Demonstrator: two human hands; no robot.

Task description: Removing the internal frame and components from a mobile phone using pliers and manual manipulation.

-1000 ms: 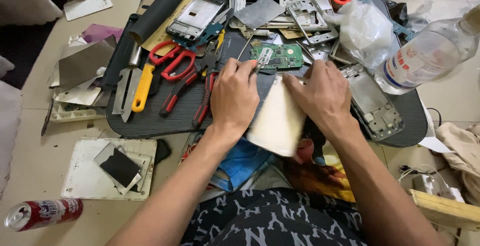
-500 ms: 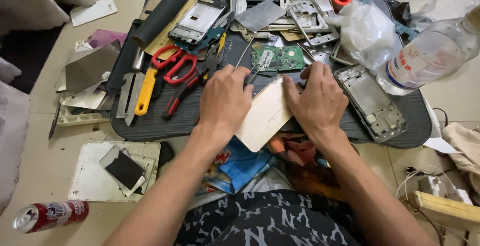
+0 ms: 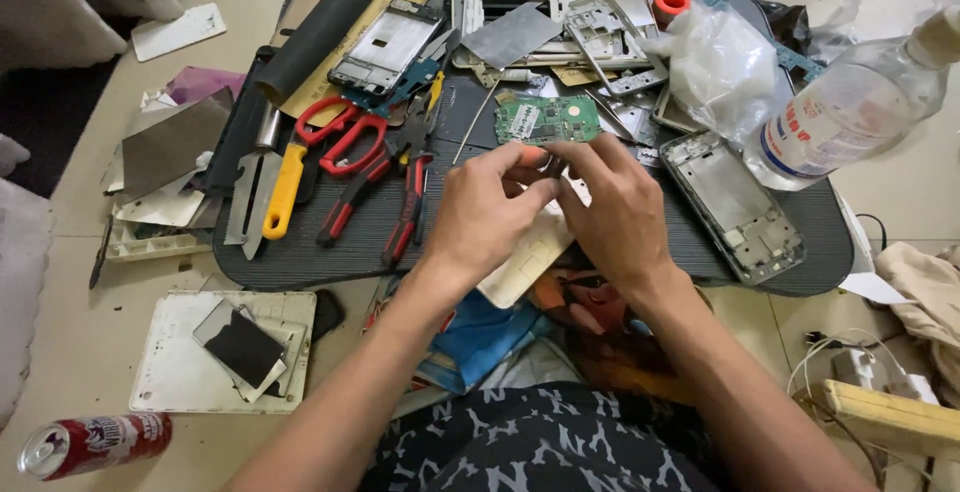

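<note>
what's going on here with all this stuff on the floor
A person sits on the floor at a dark mat covered in phone parts and tools. Both hands meet over a pale flat panel: the left hand and right hand pinch at something small near its top edge, too small to identify. A green circuit board lies just beyond, with red pliers, red scissors and a clear bottle nearby.

Ribbed matt black mat (image 3: 300, 252), glossy clear plastic bottle (image 3: 840, 122), seemingly bare-metal frame (image 3: 735, 202).
</note>
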